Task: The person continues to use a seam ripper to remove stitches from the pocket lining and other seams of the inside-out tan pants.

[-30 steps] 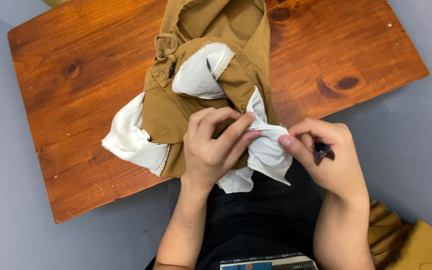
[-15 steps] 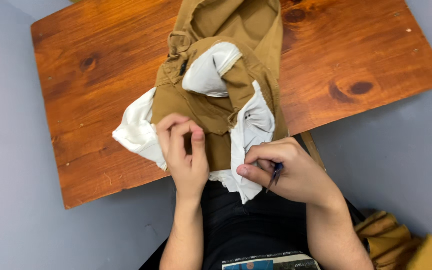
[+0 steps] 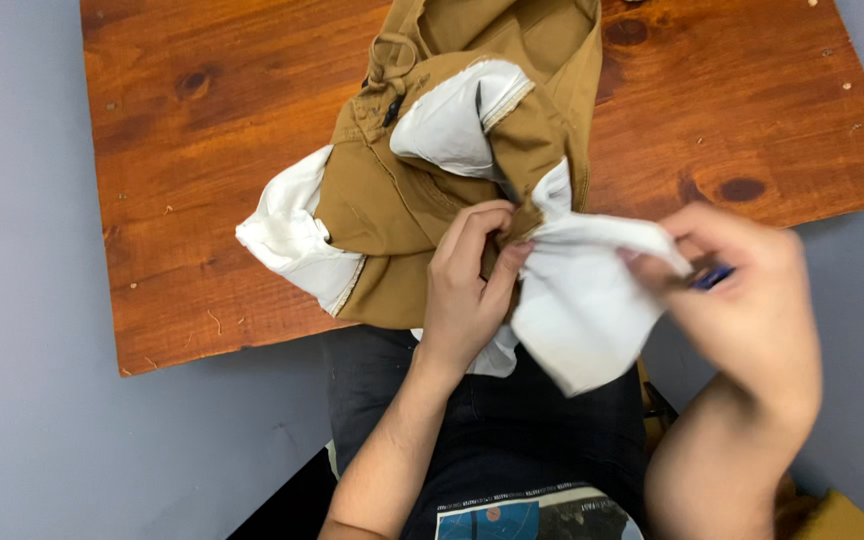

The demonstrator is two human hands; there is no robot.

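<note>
Right now, tan trousers (image 3: 402, 200) lie inside out on wood desk (image 3: 192, 180), waistband end hanging off near edge twd person's lap. L hand (image 3: 467, 285) presses on fabric at desk edge, fingers curled, pinching seam beside white pocket lining (image 3: 582, 300). R hand (image 3: 752, 300), blurred, just right of it, pinches lining's far corner & pulls it taut off the desk; small blue thing (image 3: 714, 277) is also held in its fingers, too blurred to ID.
</note>
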